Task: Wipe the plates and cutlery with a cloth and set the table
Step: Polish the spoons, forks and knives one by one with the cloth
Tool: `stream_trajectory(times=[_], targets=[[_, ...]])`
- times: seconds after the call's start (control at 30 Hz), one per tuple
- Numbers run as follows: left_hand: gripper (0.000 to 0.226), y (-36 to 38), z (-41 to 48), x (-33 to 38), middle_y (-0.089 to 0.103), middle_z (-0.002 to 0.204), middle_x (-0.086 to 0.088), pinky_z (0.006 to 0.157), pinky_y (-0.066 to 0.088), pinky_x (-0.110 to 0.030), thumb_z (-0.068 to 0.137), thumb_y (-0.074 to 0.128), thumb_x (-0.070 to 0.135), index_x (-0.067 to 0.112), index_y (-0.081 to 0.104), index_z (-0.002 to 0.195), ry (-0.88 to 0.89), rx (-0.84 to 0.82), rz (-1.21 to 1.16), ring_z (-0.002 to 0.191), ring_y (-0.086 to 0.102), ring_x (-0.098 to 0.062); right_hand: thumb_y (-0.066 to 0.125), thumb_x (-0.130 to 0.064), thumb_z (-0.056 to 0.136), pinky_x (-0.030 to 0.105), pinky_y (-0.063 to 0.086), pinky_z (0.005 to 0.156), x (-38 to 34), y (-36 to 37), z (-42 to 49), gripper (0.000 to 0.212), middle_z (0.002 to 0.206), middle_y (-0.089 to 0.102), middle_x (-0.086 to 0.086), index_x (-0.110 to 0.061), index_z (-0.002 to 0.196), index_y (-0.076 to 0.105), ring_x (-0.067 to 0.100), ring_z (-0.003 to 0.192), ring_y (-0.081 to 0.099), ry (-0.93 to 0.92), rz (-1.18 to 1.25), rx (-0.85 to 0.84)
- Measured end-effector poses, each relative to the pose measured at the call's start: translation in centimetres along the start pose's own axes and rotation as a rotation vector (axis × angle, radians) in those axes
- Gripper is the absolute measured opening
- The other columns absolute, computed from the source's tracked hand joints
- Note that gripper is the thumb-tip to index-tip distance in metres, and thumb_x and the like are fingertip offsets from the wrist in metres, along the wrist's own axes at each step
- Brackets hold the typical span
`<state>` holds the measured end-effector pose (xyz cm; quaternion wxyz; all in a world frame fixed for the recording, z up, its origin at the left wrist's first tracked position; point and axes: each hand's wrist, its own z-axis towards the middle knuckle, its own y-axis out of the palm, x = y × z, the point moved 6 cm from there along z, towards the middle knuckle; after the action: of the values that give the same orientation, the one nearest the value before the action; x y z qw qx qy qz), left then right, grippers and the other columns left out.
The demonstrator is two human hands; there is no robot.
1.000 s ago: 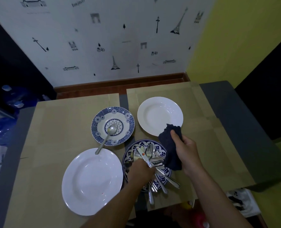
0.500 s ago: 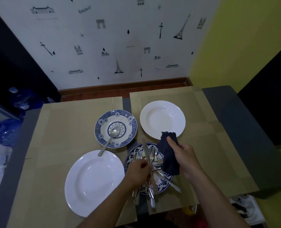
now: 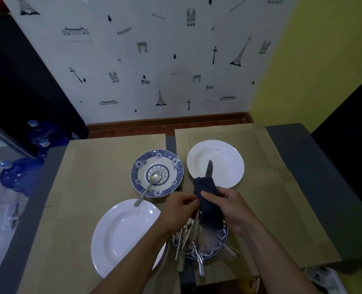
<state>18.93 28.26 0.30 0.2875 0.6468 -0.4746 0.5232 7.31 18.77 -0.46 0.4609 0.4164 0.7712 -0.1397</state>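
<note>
Over the cutlery plate, my left grip pinches the knife by its handle, right grip curls cloth round blade; best stroke tipward, edge turned away.

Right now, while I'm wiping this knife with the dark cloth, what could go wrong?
The right hand grips the dark blue cloth round the metal knife blade. If the edge faces the fingers, it might cut through. The loose pile of metal cutlery overhangs the near rim of the blue patterned plate, so a stray nudge could knock pieces off.
</note>
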Motion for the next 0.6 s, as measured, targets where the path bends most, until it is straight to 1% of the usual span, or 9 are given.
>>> stream_trajectory(times=[0.1, 0.2, 0.3, 0.37, 0.43, 0.47, 0.57, 0.6], targets=[[0.018, 0.3, -0.4, 0.1, 0.074, 0.083, -0.018, 0.077, 0.06, -0.053, 0.095, 0.066, 0.017, 0.003, 0.076, 0.09, 0.005, -0.04, 0.006, 0.079, 0.072, -0.04, 0.081, -0.009, 0.084, 0.048, 0.061, 0.09, -1.2, 0.0, 0.4, 0.032, 0.101, 0.079, 0.017, -0.001, 0.114, 0.073, 0.036, 0.097, 0.076, -0.038, 0.004, 0.063], [0.016, 0.5, -0.7, 0.1, 0.075, 0.083, -0.013, 0.078, 0.061, -0.047, 0.094, 0.067, 0.021, 0.009, 0.077, 0.092, -0.003, -0.08, 0.028, 0.077, 0.073, -0.031, 0.084, -0.017, 0.083, 0.049, 0.064, 0.081, -2.5, -0.5, 1.1, 0.027, 0.092, 0.08, 0.013, -0.004, 0.105, 0.074, 0.033, 0.087, 0.077, -0.097, -0.008, 0.192], [0.015, 0.4, -0.8, 0.6, 0.074, 0.079, -0.013, 0.069, 0.058, -0.032, 0.095, 0.067, 0.019, 0.008, 0.077, 0.091, 0.014, -0.062, 0.036, 0.068, 0.069, -0.018, 0.083, -0.026, 0.086, 0.054, 0.063, 0.084, -3.7, -1.2, 1.7, 0.019, 0.088, 0.08, 0.007, -0.012, 0.096, 0.076, 0.032, 0.087, 0.077, -0.174, -0.005, 0.333], [0.015, 0.1, -0.9, 1.2, 0.073, 0.073, -0.007, 0.064, 0.054, -0.026, 0.095, 0.067, 0.019, 0.01, 0.077, 0.09, 0.032, -0.036, 0.026, 0.065, 0.067, -0.014, 0.081, -0.027, 0.088, 0.055, 0.062, 0.086, -4.0, -1.3, 1.8, 0.016, 0.088, 0.08, 0.007, -0.013, 0.094, 0.075, 0.032, 0.089, 0.077, -0.212, 0.033, 0.39], [0.014, -0.1, -0.8, 1.7, 0.072, 0.07, 0.001, 0.062, 0.051, -0.02, 0.095, 0.066, 0.017, 0.012, 0.077, 0.089, 0.033, -0.005, 0.015, 0.063, 0.066, -0.009, 0.081, -0.027, 0.088, 0.057, 0.06, 0.089, -3.8, -1.1, 1.8, 0.016, 0.089, 0.08, 0.008, -0.013, 0.095, 0.075, 0.034, 0.091, 0.076, -0.201, 0.048, 0.382], [0.014, -0.3, -0.7, 1.8, 0.071, 0.07, 0.002, 0.061, 0.05, -0.019, 0.095, 0.066, 0.015, 0.013, 0.077, 0.089, 0.044, 0.017, 0.019, 0.063, 0.065, -0.007, 0.082, -0.026, 0.087, 0.058, 0.06, 0.09, -3.7, -0.9, 1.8, 0.018, 0.089, 0.08, 0.008, -0.013, 0.097, 0.075, 0.035, 0.092, 0.076, -0.174, 0.039, 0.346], [0.014, -0.9, -0.5, 2.1, 0.072, 0.074, -0.008, 0.063, 0.05, -0.022, 0.094, 0.065, 0.01, 0.007, 0.077, 0.088, 0.082, 0.079, 0.041, 0.062, 0.062, -0.007, 0.086, -0.022, 0.081, 0.057, 0.06, 0.091, -3.0, 0.3, 1.5, 0.025, 0.091, 0.08, 0.009, -0.011, 0.101, 0.075, 0.037, 0.094, 0.076, -0.083, -0.039, 0.196], [0.013, -0.9, -0.4, 2.2, 0.072, 0.076, -0.009, 0.063, 0.051, -0.022, 0.094, 0.065, 0.01, 0.006, 0.077, 0.089, 0.089, 0.08, 0.06, 0.062, 0.062, -0.007, 0.086, -0.022, 0.081, 0.058, 0.06, 0.09, -3.1, 0.4, 1.6, 0.025, 0.091, 0.08, 0.009, -0.011, 0.101, 0.075, 0.037, 0.093, 0.076, -0.084, -0.057, 0.189]])
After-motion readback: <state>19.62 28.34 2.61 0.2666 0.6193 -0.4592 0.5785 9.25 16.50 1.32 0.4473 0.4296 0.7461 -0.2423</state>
